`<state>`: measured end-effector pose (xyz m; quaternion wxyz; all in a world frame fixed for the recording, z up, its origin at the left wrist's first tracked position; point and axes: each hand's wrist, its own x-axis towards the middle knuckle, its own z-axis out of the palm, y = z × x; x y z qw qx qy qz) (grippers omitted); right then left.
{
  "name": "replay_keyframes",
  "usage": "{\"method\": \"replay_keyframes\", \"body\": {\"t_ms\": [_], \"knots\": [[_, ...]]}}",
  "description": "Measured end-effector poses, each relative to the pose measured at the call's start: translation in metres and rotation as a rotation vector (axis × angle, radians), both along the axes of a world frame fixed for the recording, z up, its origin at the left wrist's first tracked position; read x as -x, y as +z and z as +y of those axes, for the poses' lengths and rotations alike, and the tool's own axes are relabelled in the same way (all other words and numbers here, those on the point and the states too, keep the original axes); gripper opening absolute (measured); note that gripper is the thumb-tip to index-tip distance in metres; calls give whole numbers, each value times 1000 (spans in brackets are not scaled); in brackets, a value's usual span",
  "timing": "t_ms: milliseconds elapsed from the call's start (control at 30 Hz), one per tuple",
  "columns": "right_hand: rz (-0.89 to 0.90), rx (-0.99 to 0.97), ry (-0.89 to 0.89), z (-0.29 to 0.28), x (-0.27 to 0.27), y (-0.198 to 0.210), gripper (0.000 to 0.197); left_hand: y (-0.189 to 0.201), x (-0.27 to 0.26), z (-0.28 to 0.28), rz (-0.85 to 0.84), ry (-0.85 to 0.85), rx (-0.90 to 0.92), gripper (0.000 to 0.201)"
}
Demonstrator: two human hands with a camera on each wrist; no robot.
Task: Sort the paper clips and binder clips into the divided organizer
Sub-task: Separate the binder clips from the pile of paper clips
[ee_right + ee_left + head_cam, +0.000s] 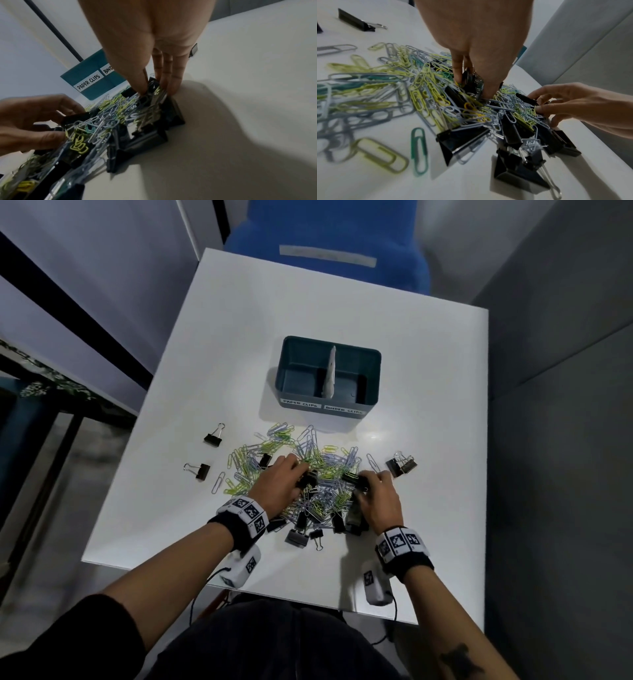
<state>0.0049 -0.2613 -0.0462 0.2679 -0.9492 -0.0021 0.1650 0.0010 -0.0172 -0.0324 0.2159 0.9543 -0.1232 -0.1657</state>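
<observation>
Organizer (pixel 368 402) behind clip pile (pixel 301 470) on table (pixel 428 440), stray binder clips (pixel 205 453) left

Both forearms reach up from the lower edge of the head view toward mid-frame, each wrist wrapped in a black band carrying checkered marker blocks. The left hand (pixel 279 482) lies palm down, its fingers (pixel 458 73) curled downward, thumb and forefinger pinching a black clip. The right hand (pixel 378 501), lower right of centre, also points its fingers (pixel 175 83) down, its grip closed on another black clip.
</observation>
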Motion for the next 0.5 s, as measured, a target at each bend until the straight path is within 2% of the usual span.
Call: {"method": "replay_keyframes", "body": {"t_ms": [167, 267, 400, 467, 500], "knots": [[19, -35, -44, 12, -8, 3, 30, 1, 1, 1, -27, 79, 67, 40], [8, -65, -45, 14, -11, 2, 24, 3, 0, 6, -73, 127, 116, 23], [-24, -148, -142, 13, -14, 0, 11, 9, -4, 13, -77, 221, 201, 16], [-13, -155, -160, 11, -15, 1, 11, 11, -6, 19, -69, 282, 255, 12], [11, -137, -139, 11, -16, 1, 18, 12, -6, 23, -66, 325, 279, 10]]}}
